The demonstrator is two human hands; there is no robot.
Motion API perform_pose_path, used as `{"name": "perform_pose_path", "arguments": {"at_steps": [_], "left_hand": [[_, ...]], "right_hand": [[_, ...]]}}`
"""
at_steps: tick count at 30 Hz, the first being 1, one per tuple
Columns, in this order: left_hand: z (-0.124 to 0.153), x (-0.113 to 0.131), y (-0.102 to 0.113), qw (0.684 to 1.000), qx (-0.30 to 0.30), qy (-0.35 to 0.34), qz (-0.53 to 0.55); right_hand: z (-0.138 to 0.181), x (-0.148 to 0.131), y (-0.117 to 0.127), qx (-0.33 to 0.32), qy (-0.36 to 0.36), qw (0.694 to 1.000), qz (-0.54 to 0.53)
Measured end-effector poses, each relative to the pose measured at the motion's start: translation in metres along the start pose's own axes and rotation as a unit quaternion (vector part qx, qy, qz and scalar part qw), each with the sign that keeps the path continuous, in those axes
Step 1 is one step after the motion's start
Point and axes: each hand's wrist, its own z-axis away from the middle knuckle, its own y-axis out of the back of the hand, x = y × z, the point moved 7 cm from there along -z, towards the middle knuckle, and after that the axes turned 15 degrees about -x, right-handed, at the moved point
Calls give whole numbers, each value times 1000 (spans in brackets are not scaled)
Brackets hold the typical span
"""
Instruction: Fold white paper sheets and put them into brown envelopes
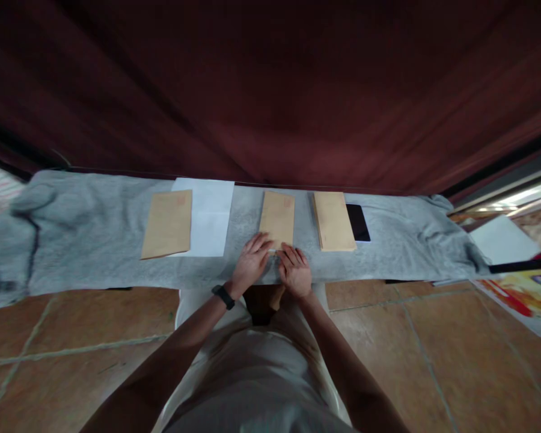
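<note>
Fingers (256,242) close together, whether pinching I cannot tell, the left hand (249,263) and right hand (294,273) touch the six-o'clock end of the middle envelope (278,215) on the grey-draped desk (408,237), an envelope stack (335,221) and dark device (358,223) at three o'clock, white paper (211,216) and another envelope (168,222) at nine.

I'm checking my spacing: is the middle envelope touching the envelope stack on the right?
Apart: the head view shows gray cloth between the middle envelope and the envelope stack.
</note>
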Motion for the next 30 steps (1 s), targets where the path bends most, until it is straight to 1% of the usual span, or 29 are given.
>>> {"name": "perform_pose_path", "arguments": {"at_steps": [6, 15, 24, 27, 30], "left_hand": [[1, -7, -4, 1000, -10, 2, 4], [2, -11, -7, 1000, -19, 7, 14], [1, -19, -4, 998, -44, 6, 37], [1, -19, -3, 999, -41, 5, 35], [1, -19, -3, 999, -25, 7, 37]], "right_hand": [[0, 0, 0, 7, 2, 1000, 3], [2, 2, -2, 13, 4, 1000, -22], [2, 3, -1, 5, -7, 999, -44], [0, 5, 1, 8, -14, 998, -56], [-3, 8, 3, 17, -29, 997, -76]]}}
